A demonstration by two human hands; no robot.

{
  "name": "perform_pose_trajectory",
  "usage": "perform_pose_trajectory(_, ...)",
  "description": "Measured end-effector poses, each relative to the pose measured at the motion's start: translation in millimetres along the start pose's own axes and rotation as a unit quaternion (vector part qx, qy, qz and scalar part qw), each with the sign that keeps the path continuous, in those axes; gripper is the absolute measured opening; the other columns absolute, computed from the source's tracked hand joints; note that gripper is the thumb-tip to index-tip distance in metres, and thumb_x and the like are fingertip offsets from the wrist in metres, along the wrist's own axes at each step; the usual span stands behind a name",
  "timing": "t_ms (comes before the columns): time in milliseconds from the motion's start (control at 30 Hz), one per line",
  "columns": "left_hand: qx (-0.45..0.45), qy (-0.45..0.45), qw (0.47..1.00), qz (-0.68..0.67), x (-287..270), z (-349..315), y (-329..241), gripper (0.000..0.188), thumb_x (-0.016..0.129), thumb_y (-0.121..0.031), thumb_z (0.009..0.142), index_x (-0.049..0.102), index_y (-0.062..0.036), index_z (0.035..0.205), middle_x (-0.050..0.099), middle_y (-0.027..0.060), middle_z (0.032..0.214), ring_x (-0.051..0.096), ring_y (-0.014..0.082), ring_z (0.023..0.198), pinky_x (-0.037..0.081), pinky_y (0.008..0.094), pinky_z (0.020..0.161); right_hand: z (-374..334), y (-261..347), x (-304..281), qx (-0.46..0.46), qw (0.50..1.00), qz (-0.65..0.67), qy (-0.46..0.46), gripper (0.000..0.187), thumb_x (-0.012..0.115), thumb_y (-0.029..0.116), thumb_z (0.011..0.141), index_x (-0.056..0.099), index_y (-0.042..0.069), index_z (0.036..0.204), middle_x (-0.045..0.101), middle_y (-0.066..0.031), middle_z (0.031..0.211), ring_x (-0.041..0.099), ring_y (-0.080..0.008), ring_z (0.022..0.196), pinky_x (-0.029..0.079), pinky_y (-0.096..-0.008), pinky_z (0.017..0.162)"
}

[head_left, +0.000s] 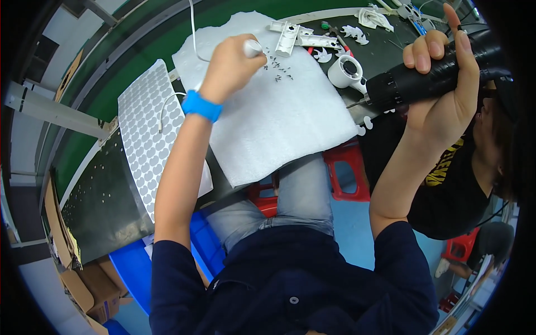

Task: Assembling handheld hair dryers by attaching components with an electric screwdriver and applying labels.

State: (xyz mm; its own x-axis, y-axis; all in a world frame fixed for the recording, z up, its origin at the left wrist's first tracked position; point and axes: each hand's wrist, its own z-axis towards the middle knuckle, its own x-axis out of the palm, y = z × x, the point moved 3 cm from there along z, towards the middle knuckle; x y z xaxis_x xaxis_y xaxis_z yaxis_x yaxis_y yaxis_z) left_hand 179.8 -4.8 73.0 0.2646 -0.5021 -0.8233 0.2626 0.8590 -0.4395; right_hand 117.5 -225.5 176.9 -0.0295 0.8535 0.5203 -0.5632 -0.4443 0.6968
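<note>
My left hand [229,66], with a blue wristband, is closed round a white rounded plastic part [253,48]; most of that part is hidden by the fingers. A white cable [193,28] runs down from the top to this hand. Small dark screws [279,70] lie scattered on a white foam sheet [279,120], just right of the hand. My right hand [441,64] grips a black electric screwdriver [407,84], its bit pointing left above the sheet's right edge. Near the bit sits a white round housing [340,72] with a dark centre.
White plastic shells [287,39] and leaf-like white pieces [355,34] lie at the back. A sheet of grey-white stickers [148,128] is on the left of the dark table [95,206]. Another person [446,190] sits close on the right. Red stools [349,173] and a blue bin [131,273] stand below.
</note>
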Motion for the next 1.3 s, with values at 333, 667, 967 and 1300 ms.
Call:
perform_pose_trajectory(333, -0.104, 0.066, 0.661, -0.740, -36, -77, -31, 0.006, 0.057, 0.001, 0.079, 0.058, 0.0039, 0.085, 0.061, 0.0182, 0.084, 0.047, 0.0106, 0.056, 0.045, 0.0283, 0.056, 7, -5, 18, 0.016, 0.986, 0.084, 0.140, 0.039, 0.045, 0.020, 0.090, 0.042, -0.005, 0.121, 0.050, -0.0053, 0.069, 0.048, -0.0136, 0.055, 0.041, -0.0277, 0.054)
perform_pose_trajectory(667, -0.080, 0.032, 0.600, -0.796, -32, -105, -54, 0.010, 0.058, -0.003, 0.081, 0.059, 0.0054, 0.087, 0.061, 0.0167, 0.081, 0.046, 0.0101, 0.053, 0.043, 0.0284, 0.055, -37, 1, 63, -0.033, 0.997, 0.064, -0.022, 0.040, 0.046, 0.026, 0.091, 0.046, -0.003, 0.118, 0.053, -0.0026, 0.061, 0.049, -0.0114, 0.041, 0.045, -0.0251, 0.041)
perform_pose_trajectory(967, -0.052, 0.038, 0.552, -0.831, -28, -105, -63, 0.014, 0.056, -0.005, 0.083, 0.059, 0.0076, 0.089, 0.059, 0.0135, 0.083, 0.045, 0.0098, 0.055, 0.042, 0.0282, 0.055, -20, 5, 62, -0.142, 0.986, 0.072, 0.057, 0.042, 0.044, 0.029, 0.092, 0.045, -0.005, 0.118, 0.051, -0.0008, 0.059, 0.048, -0.0093, 0.041, 0.044, -0.0227, 0.040)
perform_pose_trajectory(1300, -0.074, -0.038, 0.577, -0.813, -27, -109, -73, 0.014, 0.057, -0.004, 0.083, 0.059, 0.0076, 0.091, 0.061, 0.0147, 0.086, 0.048, 0.0091, 0.057, 0.044, 0.0275, 0.057, -35, 7, 67, -0.079, 0.988, 0.106, -0.082, 0.040, 0.046, 0.028, 0.092, 0.046, -0.004, 0.117, 0.050, -0.0017, 0.062, 0.049, -0.0097, 0.044, 0.044, -0.0226, 0.042)
